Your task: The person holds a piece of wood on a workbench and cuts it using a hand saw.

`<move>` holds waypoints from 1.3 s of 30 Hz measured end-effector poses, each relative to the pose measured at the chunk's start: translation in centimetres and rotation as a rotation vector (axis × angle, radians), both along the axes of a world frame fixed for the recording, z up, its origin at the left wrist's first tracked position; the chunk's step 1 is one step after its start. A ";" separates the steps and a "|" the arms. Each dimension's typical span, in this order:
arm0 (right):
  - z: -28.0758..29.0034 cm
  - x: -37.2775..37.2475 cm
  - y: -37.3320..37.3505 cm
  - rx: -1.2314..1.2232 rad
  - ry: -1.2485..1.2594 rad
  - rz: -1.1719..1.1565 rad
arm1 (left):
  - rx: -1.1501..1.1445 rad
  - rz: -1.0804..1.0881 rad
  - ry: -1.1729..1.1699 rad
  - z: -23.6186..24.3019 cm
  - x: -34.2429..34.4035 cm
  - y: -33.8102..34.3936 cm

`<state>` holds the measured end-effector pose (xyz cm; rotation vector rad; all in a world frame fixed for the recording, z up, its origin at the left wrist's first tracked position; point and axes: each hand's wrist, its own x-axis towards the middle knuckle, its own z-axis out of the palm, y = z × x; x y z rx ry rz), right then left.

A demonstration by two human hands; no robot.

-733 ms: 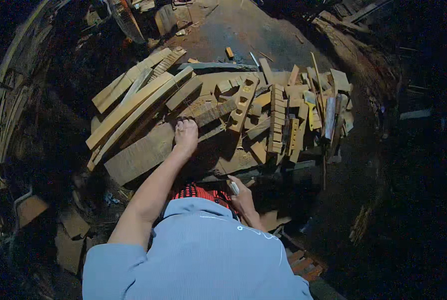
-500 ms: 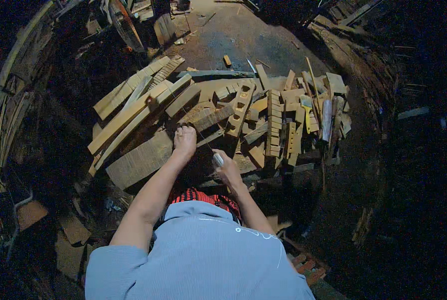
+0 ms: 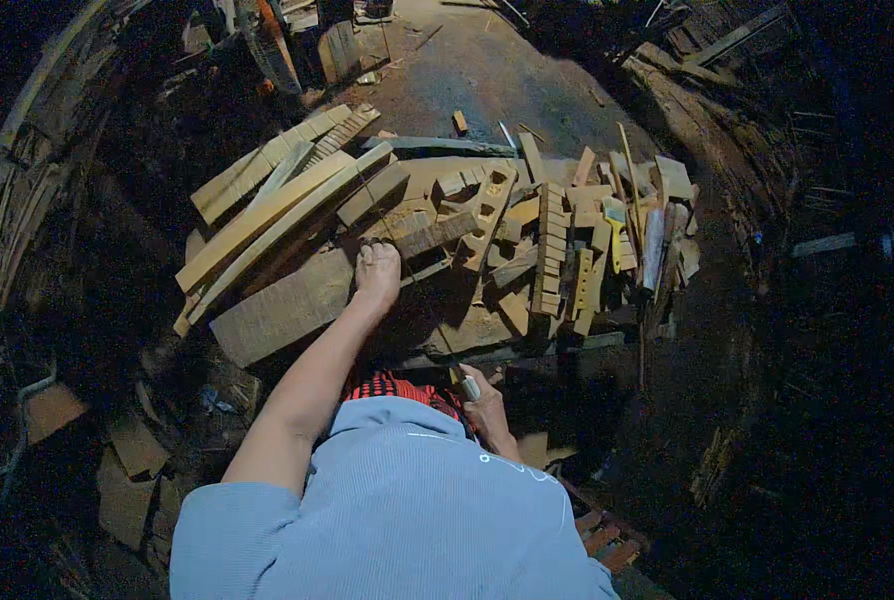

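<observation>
My left hand (image 3: 378,270) is closed over a thick wooden beam (image 3: 287,305) that slants across the bench, with its fingers curled on the wood. Down by my waist at the right, my right hand (image 3: 485,405) grips the pale handle of what looks like a handsaw (image 3: 435,325). Its long thin blade, seen edge-on, runs up and left past my left hand across the beam. The spot where blade meets wood is too dark to make out. Beyond my left hand lie long curved boards (image 3: 277,225) and a short block (image 3: 372,195).
Right of the beam lie a piece with square holes (image 3: 487,205), a notched strip (image 3: 549,250), a yellow-handled brush (image 3: 616,235) and several offcuts. A dark bar (image 3: 437,147) lies along the far side. A small block (image 3: 459,122) is on the floor beyond.
My right hand has drawn the handsaw back toward my body, down and to the right. My left hand stays on the beam. The view has shifted slightly.
</observation>
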<state>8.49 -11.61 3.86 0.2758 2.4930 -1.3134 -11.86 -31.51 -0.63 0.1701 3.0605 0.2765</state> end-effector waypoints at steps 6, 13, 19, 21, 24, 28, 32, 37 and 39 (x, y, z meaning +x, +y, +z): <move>-1.9 -6.0 -2.1 0.027 0.169 0.086 | -0.039 -0.059 -0.002 -1.1 -0.3 -0.4; -1.0 -11.7 -3.8 -0.034 0.051 0.038 | 0.099 -0.013 -0.029 1.2 0.0 -1.2; 1.9 -6.2 -1.1 -0.008 0.425 0.054 | 0.472 0.286 -0.250 2.2 0.2 -6.4; 1.7 -4.2 -0.5 -0.020 0.254 0.019 | 0.509 0.333 -0.211 1.3 0.1 -6.4; 0.6 -2.3 -0.6 0.026 0.186 0.009 | 0.467 0.240 -0.313 -0.1 0.2 -5.2; -0.6 -1.0 -1.8 0.101 0.189 -0.006 | 0.485 0.563 -0.195 -0.7 0.3 -2.2; -1.0 -0.9 -3.1 0.164 0.223 -0.005 | 0.262 0.342 -0.277 -1.2 0.3 -1.8; -1.0 -1.0 -3.0 0.211 0.162 0.018 | 0.054 0.182 -0.169 -2.4 0.9 -1.6; -1.1 -0.8 -2.7 0.223 0.154 0.035 | 0.124 0.250 -0.155 -2.3 0.6 -1.3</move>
